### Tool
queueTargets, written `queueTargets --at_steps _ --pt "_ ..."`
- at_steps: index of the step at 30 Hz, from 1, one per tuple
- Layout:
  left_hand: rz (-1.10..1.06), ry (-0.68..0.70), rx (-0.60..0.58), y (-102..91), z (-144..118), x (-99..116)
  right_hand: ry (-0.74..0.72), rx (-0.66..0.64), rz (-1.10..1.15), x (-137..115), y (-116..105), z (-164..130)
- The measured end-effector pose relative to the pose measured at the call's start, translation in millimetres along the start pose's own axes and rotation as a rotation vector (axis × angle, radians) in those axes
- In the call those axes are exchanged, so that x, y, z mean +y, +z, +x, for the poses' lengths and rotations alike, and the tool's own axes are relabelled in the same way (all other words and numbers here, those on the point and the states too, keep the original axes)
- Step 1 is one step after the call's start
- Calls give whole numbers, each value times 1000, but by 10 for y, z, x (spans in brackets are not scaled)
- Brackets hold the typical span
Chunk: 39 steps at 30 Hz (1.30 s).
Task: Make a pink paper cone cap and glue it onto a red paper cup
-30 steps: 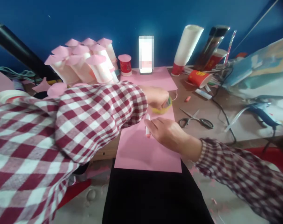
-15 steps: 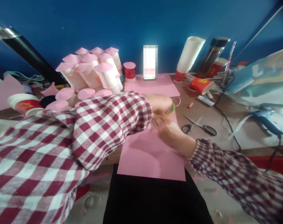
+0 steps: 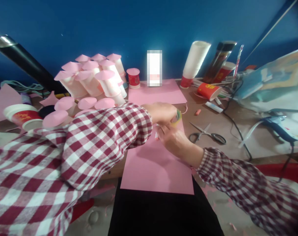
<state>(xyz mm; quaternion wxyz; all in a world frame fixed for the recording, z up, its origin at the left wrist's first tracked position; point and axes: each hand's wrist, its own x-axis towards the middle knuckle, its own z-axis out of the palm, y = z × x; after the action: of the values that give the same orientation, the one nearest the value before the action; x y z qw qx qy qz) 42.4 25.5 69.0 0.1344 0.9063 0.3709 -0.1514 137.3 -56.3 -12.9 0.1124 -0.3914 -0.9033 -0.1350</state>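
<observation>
We saw the left hand (image 3: 163,112) clenched round a yellow-green tape roll (image 3: 177,118), held just above the pink paper sheet (image 3: 156,167) at the table edge. Right hand (image 3: 173,137) touched the roll's near side w/ a white marker (image 3: 156,135) tucked under it; fingers curled, exact grip on the tape we couldn't tell. Risk, imo: sheet overhung the edge, so it could slide off if a sleeve dragged it; the tape end could snag or tear the thin matte paper. Roll round, glossy. Metal scissors (image 3: 208,133) lay nearby, right.
</observation>
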Motion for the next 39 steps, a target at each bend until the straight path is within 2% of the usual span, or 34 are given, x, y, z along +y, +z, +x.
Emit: queueTargets --at_steps 8,19,26,35,39 --pt "3 36 14 27 3 -30 -27 31 78 73 -93 -181" --pt "51 83 27 31 -13 -36 -36 94 295 356 -136 -515" --pt "55 101 10 76 56 -90 67 113 506 516 -157 -603" --pt "47 96 6 42 30 -56 154 199 613 603 -146 -621" --pt "26 93 24 74 50 -89 190 169 652 633 -172 -600"
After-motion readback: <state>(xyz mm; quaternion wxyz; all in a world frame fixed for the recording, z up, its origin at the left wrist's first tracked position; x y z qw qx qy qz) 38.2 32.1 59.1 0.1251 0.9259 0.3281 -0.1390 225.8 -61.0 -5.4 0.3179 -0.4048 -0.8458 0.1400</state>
